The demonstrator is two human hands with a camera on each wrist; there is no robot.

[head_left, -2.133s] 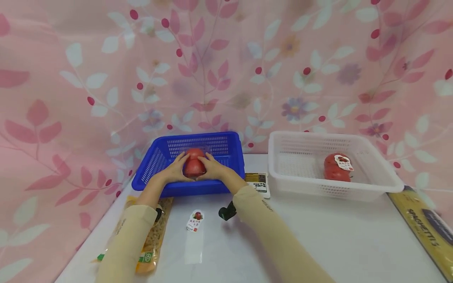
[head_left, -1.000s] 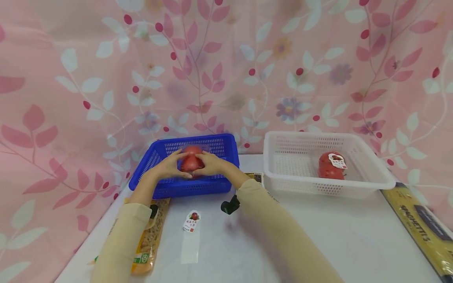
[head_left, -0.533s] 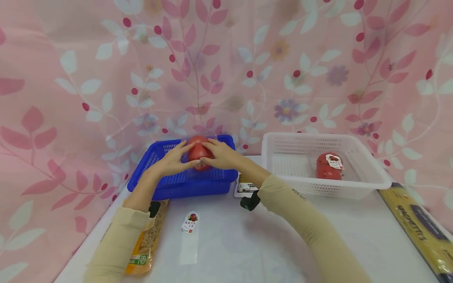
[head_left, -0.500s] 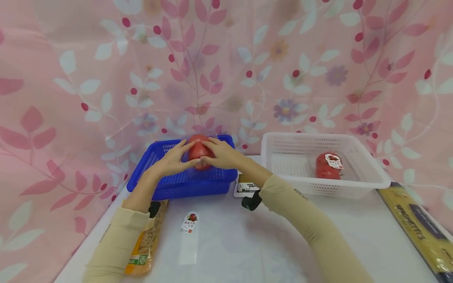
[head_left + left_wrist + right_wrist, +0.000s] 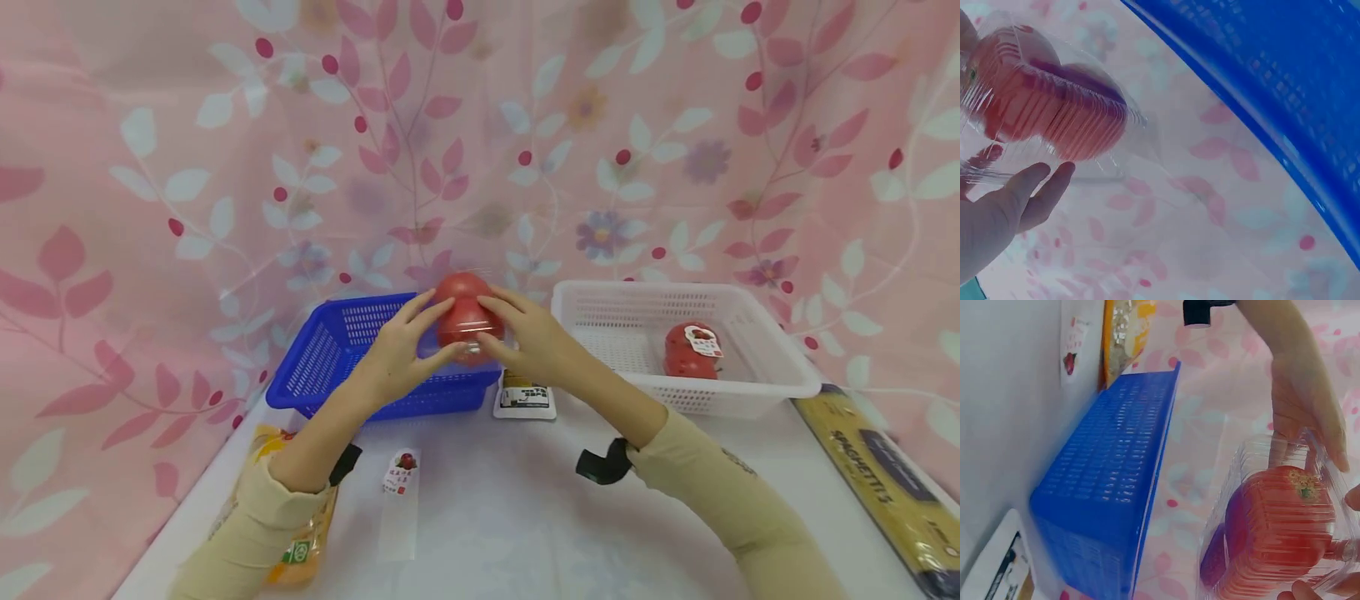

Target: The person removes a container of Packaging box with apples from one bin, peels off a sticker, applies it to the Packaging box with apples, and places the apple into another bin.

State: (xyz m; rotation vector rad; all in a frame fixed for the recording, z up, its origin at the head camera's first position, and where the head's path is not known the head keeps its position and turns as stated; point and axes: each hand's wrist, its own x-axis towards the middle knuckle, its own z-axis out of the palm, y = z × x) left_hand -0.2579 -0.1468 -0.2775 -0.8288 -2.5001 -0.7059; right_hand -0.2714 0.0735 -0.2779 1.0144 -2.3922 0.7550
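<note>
Orange-wrapped, a noodle packet [image 5: 300,533] lies at the bench's [image 5: 525,517] left edge, partly under a sleeve. Next comes the blue basket [image 5: 337,367]. The left hand [image 5: 397,354] and right hand [image 5: 536,342] clasp a clear tomato pack [image 5: 462,317] between curled fingers, lifted clear of that basket and hanging above its right end. Judging by this, the lift-out looks done and setting it down remains. The white basket [image 5: 757,387] already holds another tomato pack [image 5: 692,352]. A spaghetti box [image 5: 885,483] is cut off at right.

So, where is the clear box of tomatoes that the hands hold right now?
In the head view the clear box of tomatoes is held up between the left hand and right hand, above the right end of the blue basket, left of the white basket.
</note>
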